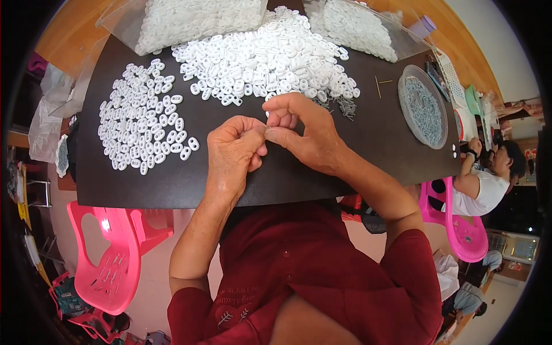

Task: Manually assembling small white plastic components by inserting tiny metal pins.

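Note:
My left hand (233,146) is closed above the dark table (276,178), its thumb and curled fingers meeting my right hand. My right hand (310,135) brings its thumb to the same spot, with the index finger arched above. Whatever sits between the fingertips is too small and covered to make out. Just beyond the hands lies a large heap of white oval plastic pieces (259,57) with two holes each. Beside my right fingers is a small pile of grey screws (347,108). More white oval pieces (138,121) spread in one layer on the left.
Clear bins of white pieces, one on the left (121,26) and one on the right (405,43), stand at the back. A round tub (403,109) of screws is at right, near two thin brass-coloured rods (378,87). Pink chairs (109,270) flank me; another person (483,184) sits at right.

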Tool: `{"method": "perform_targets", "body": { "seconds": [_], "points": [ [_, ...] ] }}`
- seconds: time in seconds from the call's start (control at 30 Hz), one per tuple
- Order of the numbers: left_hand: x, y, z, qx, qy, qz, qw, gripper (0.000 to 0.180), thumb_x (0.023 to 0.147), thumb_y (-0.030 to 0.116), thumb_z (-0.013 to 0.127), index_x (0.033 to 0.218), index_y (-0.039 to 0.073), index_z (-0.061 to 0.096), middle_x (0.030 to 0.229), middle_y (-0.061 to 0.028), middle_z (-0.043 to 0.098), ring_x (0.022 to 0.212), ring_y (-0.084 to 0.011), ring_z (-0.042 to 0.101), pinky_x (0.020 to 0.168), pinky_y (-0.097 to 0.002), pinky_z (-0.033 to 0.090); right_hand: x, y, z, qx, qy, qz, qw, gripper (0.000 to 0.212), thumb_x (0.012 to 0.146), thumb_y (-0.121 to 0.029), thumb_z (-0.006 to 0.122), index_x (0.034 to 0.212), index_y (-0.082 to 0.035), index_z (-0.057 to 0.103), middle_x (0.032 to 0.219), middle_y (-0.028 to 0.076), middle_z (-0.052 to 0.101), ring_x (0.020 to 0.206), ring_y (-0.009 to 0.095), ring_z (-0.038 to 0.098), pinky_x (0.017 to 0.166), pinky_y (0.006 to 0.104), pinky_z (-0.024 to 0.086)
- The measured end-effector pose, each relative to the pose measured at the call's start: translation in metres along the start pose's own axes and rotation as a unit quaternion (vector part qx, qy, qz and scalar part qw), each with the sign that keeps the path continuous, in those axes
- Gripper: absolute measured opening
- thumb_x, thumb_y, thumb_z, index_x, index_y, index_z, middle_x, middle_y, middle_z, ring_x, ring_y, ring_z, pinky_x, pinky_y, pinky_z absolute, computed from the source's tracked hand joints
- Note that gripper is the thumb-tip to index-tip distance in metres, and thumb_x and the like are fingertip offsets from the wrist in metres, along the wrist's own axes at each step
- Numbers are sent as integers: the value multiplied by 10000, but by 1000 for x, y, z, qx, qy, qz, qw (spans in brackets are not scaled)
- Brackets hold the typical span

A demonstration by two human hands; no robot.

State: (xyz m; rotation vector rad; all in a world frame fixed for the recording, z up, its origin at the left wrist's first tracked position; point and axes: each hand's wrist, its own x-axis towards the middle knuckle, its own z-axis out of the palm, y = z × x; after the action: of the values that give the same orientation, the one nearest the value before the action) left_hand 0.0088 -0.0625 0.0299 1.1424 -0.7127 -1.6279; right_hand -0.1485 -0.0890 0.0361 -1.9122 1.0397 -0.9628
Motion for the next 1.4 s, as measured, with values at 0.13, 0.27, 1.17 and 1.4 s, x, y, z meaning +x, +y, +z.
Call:
{"method": "perform_targets", "body": {
  "seconds": [0.13, 0.27, 1.17, 1.4],
  "points": [
    [2, 1, 3, -2, -2, 1, 1000, 71, 817, 51, 573, 806, -17, 588, 593, -21, 527, 431, -29, 406, 372, -160, 283, 2, 7, 0, 6, 8, 11, 1000, 302, 772, 10, 639, 1061, -33, 561, 838, 23, 589, 689, 70, 504, 610, 215, 426],
    [7, -9, 5, 90, 45, 85, 991, 78, 825, 74, 572, 804, 1, 588, 609, -7, 537, 474, -24, 429, 409, -161, 320, 4, 13, 2, -25, 12, -4, 1000, 295, 771, 15, 639, 1052, -32, 562, 829, 21, 590, 677, 62, 502, 607, 210, 426],
    [0, -11, 9, 67, 55, 78, 993, 79, 843, 72, 562, 810, 1, 575, 633, -1, 542, 525, -27, 470, 438, -161, 349, 7, 9, 5, -128, 18, -114, 985, 374, 706, 79, 607, 1052, -44, 536, 813, 49, 535, 670, 137, 538, 604, 256, 458],
    [-2, -1, 8, -8, 39, 36, 999, 79, 847, 80, 573, 820, 7, 583, 632, -2, 542, 510, -27, 462, 434, -157, 348, 4, 13, 0, -149, 8, -115, 982, 402, 695, 82, 599, 1069, -48, 528, 804, 53, 545, 664, 159, 533, 608, 281, 450]
  ]
}}
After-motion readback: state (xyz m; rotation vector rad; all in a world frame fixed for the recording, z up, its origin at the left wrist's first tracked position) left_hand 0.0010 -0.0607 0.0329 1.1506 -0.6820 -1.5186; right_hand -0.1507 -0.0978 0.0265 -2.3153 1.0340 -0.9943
